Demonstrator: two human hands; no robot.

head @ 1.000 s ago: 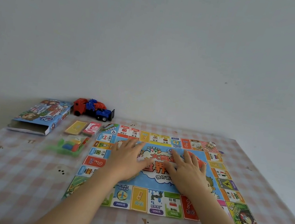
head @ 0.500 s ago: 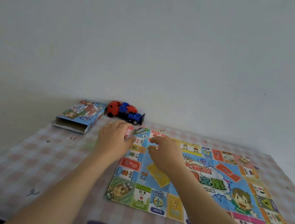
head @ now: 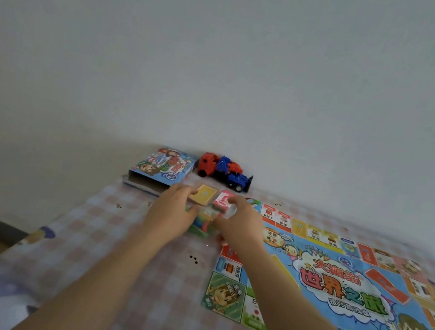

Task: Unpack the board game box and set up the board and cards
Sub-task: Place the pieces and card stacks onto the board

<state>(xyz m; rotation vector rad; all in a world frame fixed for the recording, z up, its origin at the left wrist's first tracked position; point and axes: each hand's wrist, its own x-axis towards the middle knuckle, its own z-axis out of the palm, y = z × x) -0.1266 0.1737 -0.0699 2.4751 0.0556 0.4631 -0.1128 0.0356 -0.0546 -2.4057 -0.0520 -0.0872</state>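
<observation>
L hand fingertips pinch yellow card deck; R hand grips pink card deck, both just left of unfolded colourful paper board; lift decks square, w/o fanning, onto board's matching centre slots.

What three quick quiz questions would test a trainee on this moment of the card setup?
1. True or false: the game board lies unfolded on the table.
2. Which deck does the right hand touch: A) yellow card deck, B) pink card deck?
3. What stands by the wall beside the game box?

Key: 1 true. 2 B; the left hand is at the yellow one. 3 the toy truck.
</observation>
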